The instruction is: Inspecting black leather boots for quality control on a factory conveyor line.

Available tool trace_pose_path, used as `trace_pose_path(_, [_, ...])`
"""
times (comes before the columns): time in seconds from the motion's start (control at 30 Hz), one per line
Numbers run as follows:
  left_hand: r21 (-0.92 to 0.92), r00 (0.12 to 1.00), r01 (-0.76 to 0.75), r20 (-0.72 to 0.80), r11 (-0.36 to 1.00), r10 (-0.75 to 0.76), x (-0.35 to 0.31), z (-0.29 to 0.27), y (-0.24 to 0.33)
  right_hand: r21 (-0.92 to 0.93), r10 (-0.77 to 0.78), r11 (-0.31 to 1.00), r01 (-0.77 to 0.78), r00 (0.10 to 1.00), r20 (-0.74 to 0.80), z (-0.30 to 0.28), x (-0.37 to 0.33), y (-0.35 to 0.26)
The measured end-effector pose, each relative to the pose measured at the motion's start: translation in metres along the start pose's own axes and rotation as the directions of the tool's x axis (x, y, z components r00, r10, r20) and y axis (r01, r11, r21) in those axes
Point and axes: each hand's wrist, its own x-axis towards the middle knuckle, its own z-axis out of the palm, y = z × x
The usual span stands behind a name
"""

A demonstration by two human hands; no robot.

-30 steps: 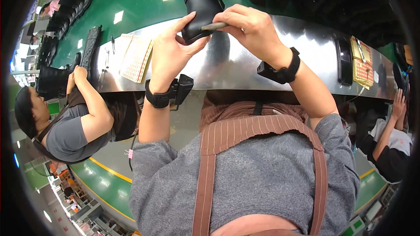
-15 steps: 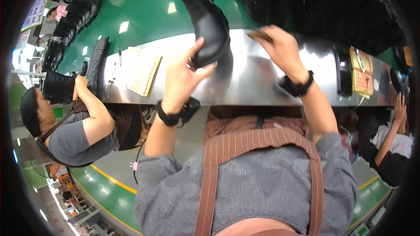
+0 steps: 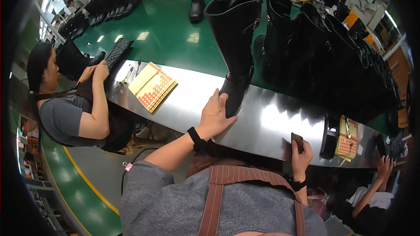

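Observation:
A tall black boot point(image 3: 236, 39) stands upright on the metal bench in front of me, its toe toward me and a buckled strap on its side. My left hand point(image 3: 216, 116) grips the toe, with fingers on its left side and the thumb reaching across the tip. Lower right, near the bench's front edge, my right hand point(image 3: 301, 157) pinches a small, flat, dark brown pad point(image 3: 297, 141). The pad is apart from the boot, and its exact kind cannot be made out.
Several black boots point(image 3: 306, 43) crowd the green surface at right. Patterned yellow packets point(image 3: 153, 86) lie left on the metal bench point(image 3: 188, 100); more packets point(image 3: 348, 140) and a black case point(image 3: 329, 137) lie right. Co-workers sit on both sides, the left one point(image 3: 72, 113) handling a boot.
My view has tilted up, showing the whole boot, which now stands on the bench. My right hand has moved away from the boot toward the bench's front edge, still holding the pad.

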Motion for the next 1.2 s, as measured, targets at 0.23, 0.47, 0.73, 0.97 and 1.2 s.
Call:
trace_pose_path(0.23, [-0.080, 0.980, 0.197, 0.045, 0.977, -0.194, 0.026, -0.039, 0.003, 0.017, 0.068, 0.998, -0.068, 0.997, -0.046, 0.008, -0.001, 0.006])
trace_pose_path(0.47, [-0.025, 0.943, 0.269, -0.198, 0.963, -0.269, 0.193, -0.032, -0.063, -0.086, 0.005, 0.996, -0.007, 1.000, -0.025, 0.014, -0.002, 0.010])
trace_pose_path(0.73, [0.094, 0.867, 0.347, -0.411, 0.933, -0.281, 0.437, 0.050, -0.187, -0.261, -0.071, 0.962, 0.082, 0.996, 0.049, 0.016, -0.001, 0.022])
trace_pose_path(0.97, [0.357, 0.965, 0.188, -0.239, 0.915, -0.105, 0.461, 0.124, -0.291, -0.661, -0.418, 0.333, 0.673, 0.733, 0.536, 0.000, -0.033, 0.077])
trace_pose_path(1.2, [0.056, 0.935, 0.170, -0.323, 0.984, -0.143, 0.469, 0.047, -0.308, -0.468, 0.387, 0.864, -0.186, 0.840, 0.381, -0.019, -0.047, 0.090])
